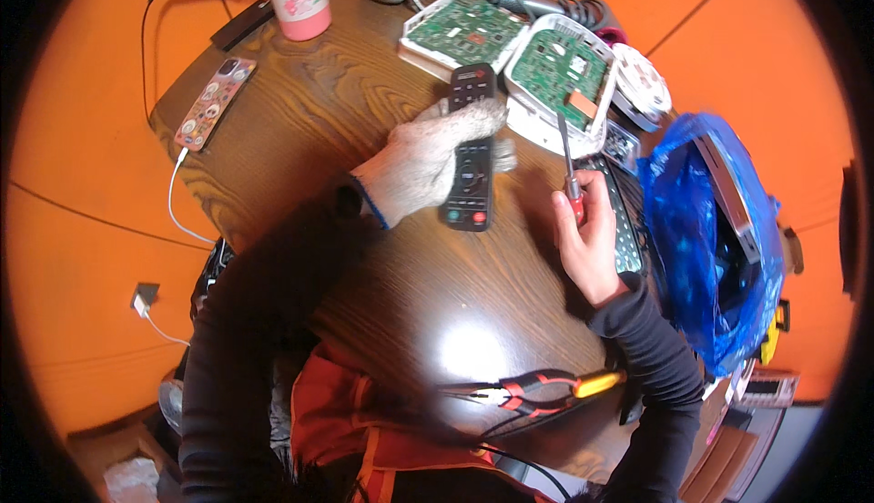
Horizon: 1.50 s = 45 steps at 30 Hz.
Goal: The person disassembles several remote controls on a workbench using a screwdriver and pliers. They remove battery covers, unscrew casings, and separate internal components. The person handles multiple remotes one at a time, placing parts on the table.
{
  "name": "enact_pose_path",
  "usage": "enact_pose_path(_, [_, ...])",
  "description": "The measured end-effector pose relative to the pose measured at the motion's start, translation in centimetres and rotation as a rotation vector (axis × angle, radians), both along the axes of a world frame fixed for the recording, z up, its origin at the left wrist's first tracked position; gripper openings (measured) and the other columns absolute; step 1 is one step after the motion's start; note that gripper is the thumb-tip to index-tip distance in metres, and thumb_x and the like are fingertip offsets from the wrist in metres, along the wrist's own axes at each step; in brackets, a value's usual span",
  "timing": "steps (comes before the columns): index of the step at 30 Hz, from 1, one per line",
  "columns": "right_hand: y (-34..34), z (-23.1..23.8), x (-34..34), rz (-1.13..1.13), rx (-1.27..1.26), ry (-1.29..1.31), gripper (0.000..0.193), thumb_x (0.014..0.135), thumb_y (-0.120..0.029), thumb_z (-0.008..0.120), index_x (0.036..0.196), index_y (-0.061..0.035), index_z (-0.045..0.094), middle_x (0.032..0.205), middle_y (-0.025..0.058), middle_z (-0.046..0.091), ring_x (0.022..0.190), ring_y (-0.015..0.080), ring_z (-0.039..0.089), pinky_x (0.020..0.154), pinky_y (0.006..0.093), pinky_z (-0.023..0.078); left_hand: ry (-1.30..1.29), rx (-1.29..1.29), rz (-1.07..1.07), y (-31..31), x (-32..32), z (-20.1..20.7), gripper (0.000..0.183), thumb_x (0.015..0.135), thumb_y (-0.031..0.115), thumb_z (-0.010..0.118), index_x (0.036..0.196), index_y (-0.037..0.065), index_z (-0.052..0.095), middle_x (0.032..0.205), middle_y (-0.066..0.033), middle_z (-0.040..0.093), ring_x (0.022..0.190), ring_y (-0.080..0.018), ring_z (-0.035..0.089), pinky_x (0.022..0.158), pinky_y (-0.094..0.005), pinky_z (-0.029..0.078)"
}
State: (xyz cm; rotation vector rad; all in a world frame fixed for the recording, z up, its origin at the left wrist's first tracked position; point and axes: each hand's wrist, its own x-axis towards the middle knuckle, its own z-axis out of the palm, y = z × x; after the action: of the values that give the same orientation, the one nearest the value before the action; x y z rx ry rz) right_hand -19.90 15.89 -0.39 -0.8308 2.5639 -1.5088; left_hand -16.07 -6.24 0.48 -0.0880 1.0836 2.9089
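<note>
In a pale knitted work glove, my left hand (pixel 428 162) is closed round a black remote control (pixel 472 198), held upright over the middle of the wooden table. The remote's button side faces up, with a green and a red button at its near end. My bare right hand (pixel 587 239) grips a screwdriver (pixel 574 180) by its red handle. The shaft points away from me, toward an opened white case with a green circuit board (pixel 557 71). Whether its tip touches that case I cannot tell.
A second opened case with a circuit board (pixel 464 30) lies at the far side. Pliers (pixel 537 392) rest near the front edge. At right stands a blue plastic bag (pixel 683 230) holding a flat device. A phone (pixel 214 102) on a white cable and a cup (pixel 300 2) are at left.
</note>
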Motion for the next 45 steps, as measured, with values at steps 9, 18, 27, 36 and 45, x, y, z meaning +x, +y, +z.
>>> enact_pose_path(9, [0.9,-1.4,0.2,0.251,-0.112,0.136,0.034,0.083,0.003,0.060,0.114,0.0019,0.048,0.097,0.0128,0.059,0.080,0.0167,0.059,0.074,0.0282,0.048,0.108,0.232,0.256,-2.3,-0.3,1.5,0.029,0.095,0.016,0.047,0.114,-0.005,0.050,0.113,-0.0222,0.059,0.102,-0.0345,0.061,0.097,-0.0494,0.048])
enact_pose_path(18, [1.2,-0.3,0.2,0.184,-0.346,-0.097,0.036,0.098,-0.026,0.044,0.126,-0.0032,0.040,0.075,0.0055,0.053,0.056,0.0074,0.045,0.049,0.0185,0.033,0.204,-0.372,0.257,-2.2,0.6,0.8,0.038,0.091,0.014,0.056,0.125,-0.002,0.049,0.112,-0.0133,0.060,0.099,-0.0218,0.063,0.092,-0.0368,0.050])
enact_pose_path(27, [1.5,0.2,0.9,0.304,-0.487,-0.297,0.032,0.087,-0.010,0.061,0.107,-0.0060,0.036,0.092,0.0082,0.049,0.067,0.0131,0.052,0.059,0.0250,0.044,0.840,-1.683,0.460,-1.2,1.0,1.6,0.050,0.073,0.001,0.065,0.121,0.011,0.054,0.109,-0.0059,0.061,0.103,-0.0247,0.059,0.091,-0.0396,0.047])
enact_pose_path(36, [0.4,1.0,1.9,0.273,-0.578,-0.652,0.036,0.082,0.000,0.068,0.103,-0.0064,0.039,0.091,0.0046,0.048,0.078,0.0126,0.057,0.057,0.0248,0.054,1.146,-2.059,0.635,2.6,-0.2,-0.4,0.034,0.072,0.012,0.062,0.106,0.010,0.062,0.099,-0.0050,0.063,0.099,-0.0243,0.060,0.100,-0.0430,0.042])
enact_pose_path(45, [-0.5,0.4,0.9,0.212,-0.728,-0.509,0.030,0.084,0.007,0.061,0.101,-0.0050,0.040,0.094,0.0060,0.048,0.084,0.0154,0.058,0.064,0.0300,0.057,0.385,-0.297,0.252,2.8,-0.8,-2.3,0.040,0.096,0.024,0.048,0.129,0.002,0.042,0.119,-0.0150,0.053,0.110,-0.0255,0.054,0.093,-0.0331,0.045])
